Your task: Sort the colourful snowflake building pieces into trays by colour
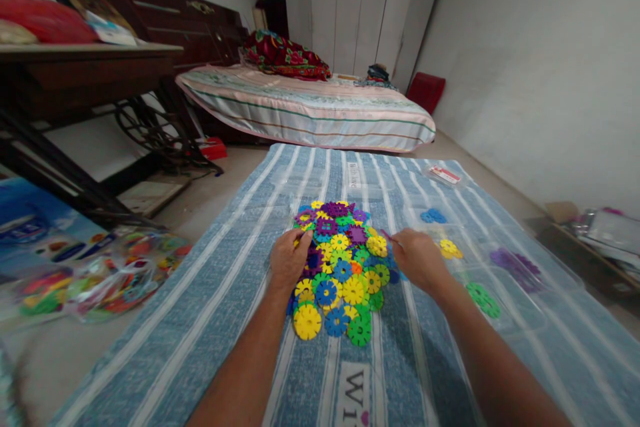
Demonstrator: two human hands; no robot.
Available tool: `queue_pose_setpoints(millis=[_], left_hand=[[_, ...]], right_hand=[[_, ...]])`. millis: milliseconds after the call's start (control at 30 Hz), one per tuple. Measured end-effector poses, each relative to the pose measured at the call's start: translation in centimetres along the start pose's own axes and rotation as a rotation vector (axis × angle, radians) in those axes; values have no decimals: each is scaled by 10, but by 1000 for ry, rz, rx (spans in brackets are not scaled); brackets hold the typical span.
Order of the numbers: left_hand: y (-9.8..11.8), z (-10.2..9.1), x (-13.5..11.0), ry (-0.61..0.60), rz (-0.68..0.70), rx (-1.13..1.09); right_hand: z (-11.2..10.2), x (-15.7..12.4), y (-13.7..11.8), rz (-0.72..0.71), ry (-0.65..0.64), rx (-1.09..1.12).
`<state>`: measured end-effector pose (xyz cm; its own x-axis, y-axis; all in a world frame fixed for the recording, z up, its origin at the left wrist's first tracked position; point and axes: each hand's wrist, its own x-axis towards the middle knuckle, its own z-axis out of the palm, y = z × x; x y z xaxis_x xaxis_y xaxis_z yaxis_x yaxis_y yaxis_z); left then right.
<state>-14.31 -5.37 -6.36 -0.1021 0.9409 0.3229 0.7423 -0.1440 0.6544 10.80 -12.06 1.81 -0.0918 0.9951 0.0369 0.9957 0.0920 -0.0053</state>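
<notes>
A heap of plastic snowflake building pieces (341, 271) in yellow, blue, green, purple and orange lies in the middle of the cloth. At its left edge is my left hand (290, 259), fingers curled together by some dark purple pieces; what they grip is hidden. On the right side, my right hand (416, 255) pinches a purple snowflake piece (385, 234), seen nearly edge-on. Clear plastic trays to the right hold sorted pieces: blue pieces (433, 216), yellow pieces (451, 248), purple pieces (516, 268) and green pieces (483, 300).
A blue striped cloth (220, 320) covers the work surface. Beyond the heap lies a clear tray (330, 182), with a small labelled packet (445, 175) at the far right. Bags of colourful toys (120, 280) sit on the left. A bed (310, 114) stands ahead.
</notes>
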Motion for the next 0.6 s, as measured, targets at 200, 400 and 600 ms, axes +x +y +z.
queue_pose_setpoints(millis=[200, 400, 600], left_hand=[[1, -1, -1, 2, 7, 11], [-1, 1, 0, 8, 20, 10], [-2, 2, 1, 1, 13, -3]], right_hand=[[-27, -29, 78, 298, 172, -141], [-22, -59, 182, 724, 63, -344], [-8, -69, 195, 703, 34, -311]])
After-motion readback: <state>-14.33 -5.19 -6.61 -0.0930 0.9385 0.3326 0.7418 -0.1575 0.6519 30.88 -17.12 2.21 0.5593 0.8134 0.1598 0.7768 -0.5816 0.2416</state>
